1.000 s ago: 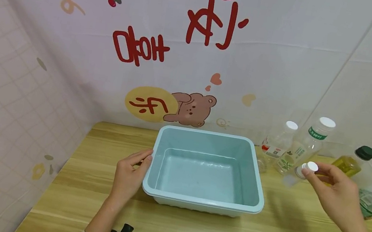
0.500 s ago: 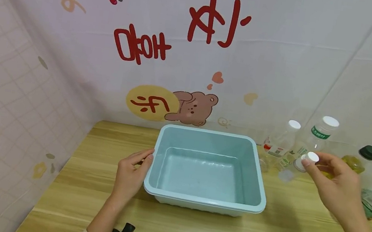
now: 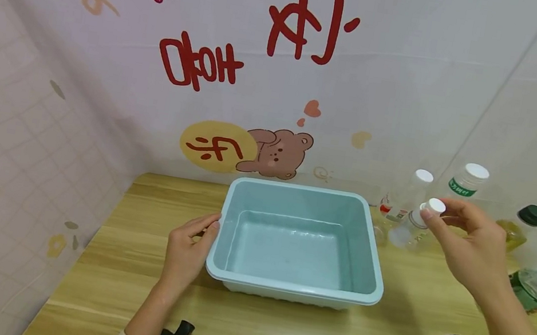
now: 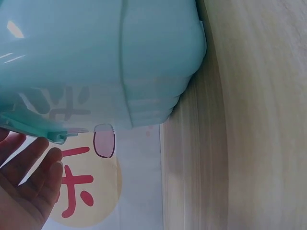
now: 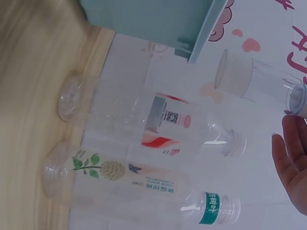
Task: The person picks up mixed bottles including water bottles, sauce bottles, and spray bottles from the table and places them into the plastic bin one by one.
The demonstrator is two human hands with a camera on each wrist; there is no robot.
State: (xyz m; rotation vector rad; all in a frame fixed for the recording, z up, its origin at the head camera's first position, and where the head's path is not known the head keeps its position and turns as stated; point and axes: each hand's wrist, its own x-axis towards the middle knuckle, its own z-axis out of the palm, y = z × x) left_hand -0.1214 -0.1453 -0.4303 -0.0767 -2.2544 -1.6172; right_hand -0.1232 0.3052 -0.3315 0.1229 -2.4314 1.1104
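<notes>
A pale blue plastic basin (image 3: 289,252) stands on the wooden table with nothing inside. My left hand (image 3: 190,248) holds its left rim between thumb and fingers; in the left wrist view the fingertips (image 4: 41,148) sit right at the rim. My right hand (image 3: 477,251) pinches a small clear bottle (image 3: 407,230) by its white-capped top. That bottle hangs tilted above the table, right of the basin, its frosted whitish bottom (image 5: 233,74) pointing toward the basin. Behind it stand a clear bottle with a red and white label (image 5: 168,117) and a taller green-banded bottle (image 5: 112,175).
Farther right are a dark-capped bottle of yellow liquid (image 3: 511,234) and a clear bottle with a green label (image 3: 536,290), both partly behind the right arm. A printed cloth (image 3: 389,93) hangs along the table's back edge.
My right hand has moved left and a little toward the back with the small bottle, closer to the basin. The left hand keeps its hold on the rim.
</notes>
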